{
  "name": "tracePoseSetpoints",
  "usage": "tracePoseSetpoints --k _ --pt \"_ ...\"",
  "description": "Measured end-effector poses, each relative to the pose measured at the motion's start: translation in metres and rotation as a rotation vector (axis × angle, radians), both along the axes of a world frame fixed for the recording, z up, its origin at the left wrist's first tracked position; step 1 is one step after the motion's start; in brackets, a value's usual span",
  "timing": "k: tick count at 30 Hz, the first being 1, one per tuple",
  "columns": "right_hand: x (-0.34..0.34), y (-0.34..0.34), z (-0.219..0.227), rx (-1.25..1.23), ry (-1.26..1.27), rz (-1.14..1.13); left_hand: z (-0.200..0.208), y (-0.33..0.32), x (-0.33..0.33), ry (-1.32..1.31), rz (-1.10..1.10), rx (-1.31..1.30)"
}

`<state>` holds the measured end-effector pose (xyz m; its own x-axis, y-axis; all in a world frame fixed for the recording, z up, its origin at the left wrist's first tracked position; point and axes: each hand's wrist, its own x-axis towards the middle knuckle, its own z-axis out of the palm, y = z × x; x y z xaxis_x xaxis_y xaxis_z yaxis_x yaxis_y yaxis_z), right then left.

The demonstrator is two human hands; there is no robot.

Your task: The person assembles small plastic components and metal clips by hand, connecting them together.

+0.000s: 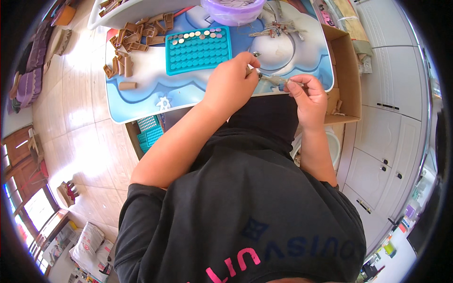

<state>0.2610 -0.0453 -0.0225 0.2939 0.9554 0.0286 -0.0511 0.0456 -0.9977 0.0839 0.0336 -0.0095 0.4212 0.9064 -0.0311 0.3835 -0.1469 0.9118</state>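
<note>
My left hand [232, 81] is closed over the table's near edge, its fingers curled round a small brown piece [248, 71] that they mostly hide. To its right, my right hand [309, 96] pinches the end of a thin, pale wire bundle [271, 79], which stretches across to the left fingertips. A turquoise tray [198, 69] with rows of round wells lies just beyond my left forearm. Small shiny discs [192, 35] sit along its far rows. Farther off, more wire bundles with tiny parts [278, 31] are spread on the tabletop.
Many brown plastic casings [137, 37] are heaped left of the tray on the blue-and-white table [137, 104]. A purple basin [233, 17] holding pale pieces stands at the back. An open cardboard box [348, 80] adjoins the table's right side. More turquoise trays [150, 129] lie below the table.
</note>
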Motion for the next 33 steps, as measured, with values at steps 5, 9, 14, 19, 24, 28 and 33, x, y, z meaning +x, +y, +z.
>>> tracePoseSetpoints --k 5,9,14,19,24,28,33 --pt "0.004 0.004 0.003 -0.031 0.118 -0.051 0.003 -0.011 -0.001 0.047 -0.079 0.098" --pt "0.004 0.007 0.003 -0.039 0.300 -0.087 0.002 -0.013 0.004 0.048 -0.162 0.193" --pt "-0.003 0.008 0.008 0.096 -0.004 0.088 -0.024 -0.010 0.010 -0.198 -0.008 0.029" --pt "-0.006 0.017 0.008 0.250 -0.973 0.087 -0.025 -0.010 0.007 -0.360 0.030 -0.159" --pt "-0.003 0.019 0.007 0.171 -0.853 0.055 -0.012 -0.009 0.000 -0.362 0.059 -0.225" --pt "0.010 0.024 0.008 0.145 -0.820 -0.114 0.006 -0.003 -0.012 -0.383 0.143 -0.449" --pt "0.021 0.032 0.006 0.160 -1.154 -0.151 0.021 -0.006 -0.023 -0.485 0.171 -0.600"
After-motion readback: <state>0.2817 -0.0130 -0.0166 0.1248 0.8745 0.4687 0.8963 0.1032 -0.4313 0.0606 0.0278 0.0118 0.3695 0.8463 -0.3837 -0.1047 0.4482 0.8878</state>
